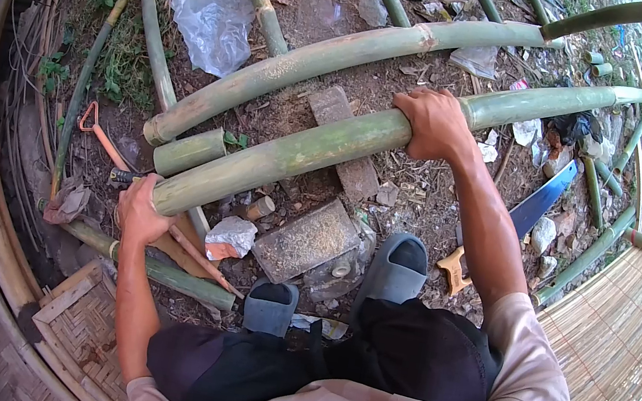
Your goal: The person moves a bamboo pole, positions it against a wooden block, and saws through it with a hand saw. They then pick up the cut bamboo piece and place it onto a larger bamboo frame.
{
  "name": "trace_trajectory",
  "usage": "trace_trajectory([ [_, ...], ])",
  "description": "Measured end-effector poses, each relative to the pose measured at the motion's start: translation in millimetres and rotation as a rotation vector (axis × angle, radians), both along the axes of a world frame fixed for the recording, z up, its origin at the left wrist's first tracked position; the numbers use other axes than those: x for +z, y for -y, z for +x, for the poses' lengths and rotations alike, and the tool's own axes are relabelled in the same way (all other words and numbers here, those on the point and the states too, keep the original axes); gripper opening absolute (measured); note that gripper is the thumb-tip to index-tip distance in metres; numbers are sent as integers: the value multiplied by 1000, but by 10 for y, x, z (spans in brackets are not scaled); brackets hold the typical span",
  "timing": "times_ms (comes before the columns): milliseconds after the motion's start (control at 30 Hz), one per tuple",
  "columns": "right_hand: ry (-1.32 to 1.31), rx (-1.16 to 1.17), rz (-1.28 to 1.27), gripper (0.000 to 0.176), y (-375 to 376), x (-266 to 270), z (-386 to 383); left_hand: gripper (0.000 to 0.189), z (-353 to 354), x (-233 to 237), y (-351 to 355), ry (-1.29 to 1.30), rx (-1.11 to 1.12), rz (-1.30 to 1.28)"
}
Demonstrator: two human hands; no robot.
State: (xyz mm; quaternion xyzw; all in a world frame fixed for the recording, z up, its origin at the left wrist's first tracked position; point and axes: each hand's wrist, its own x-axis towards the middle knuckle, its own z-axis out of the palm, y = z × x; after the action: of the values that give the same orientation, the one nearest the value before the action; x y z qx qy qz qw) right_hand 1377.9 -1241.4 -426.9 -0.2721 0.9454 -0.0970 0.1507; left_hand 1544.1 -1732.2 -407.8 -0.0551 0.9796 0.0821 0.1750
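Note:
A long thick green bamboo pole [304, 149] runs from lower left to upper right in front of me. My left hand [141, 211] grips its near left end. My right hand [433, 121] is wrapped over the pole around its middle. Behind it lies another long, curved bamboo pole [310, 61]. A short bamboo piece [189, 151] lies between the two poles at the left. Below the held pole a block with sawdust on it [307, 242] rests on the ground, and another block [359, 178] is partly under the pole.
A saw with a blue blade [542, 202] lies right of my right forearm. An orange-handled tool [106, 141] is at the left. Clear plastic [213, 21] lies at the upper left. A white-and-orange rubble piece [230, 238] sits near my sandals [271, 308]. A woven slat mat [622, 327] is at the right.

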Motion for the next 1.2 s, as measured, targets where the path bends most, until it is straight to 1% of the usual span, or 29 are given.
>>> trace_trajectory([
  [700, -29, 13, -13, 37, -18, -45, -10, 64, -4, 0, -4, 0, 2, 10],
  [767, -29, 15, -10, 37, -17, -39, -10, 54, -18, 44, -50, -85, -41, 17],
  [1000, -27, 21, -25, 37, -25, -56, -11, 55, -21, 51, -47, -67, -23, 18],
  [1067, -31, 19, -25, 37, -24, -62, -10, 63, -16, 13, -17, -8, 7, 15],
  [1200, -26, 18, -31, 38, -21, -55, -17, 62, -12, 10, -6, -5, 6, 16],
])
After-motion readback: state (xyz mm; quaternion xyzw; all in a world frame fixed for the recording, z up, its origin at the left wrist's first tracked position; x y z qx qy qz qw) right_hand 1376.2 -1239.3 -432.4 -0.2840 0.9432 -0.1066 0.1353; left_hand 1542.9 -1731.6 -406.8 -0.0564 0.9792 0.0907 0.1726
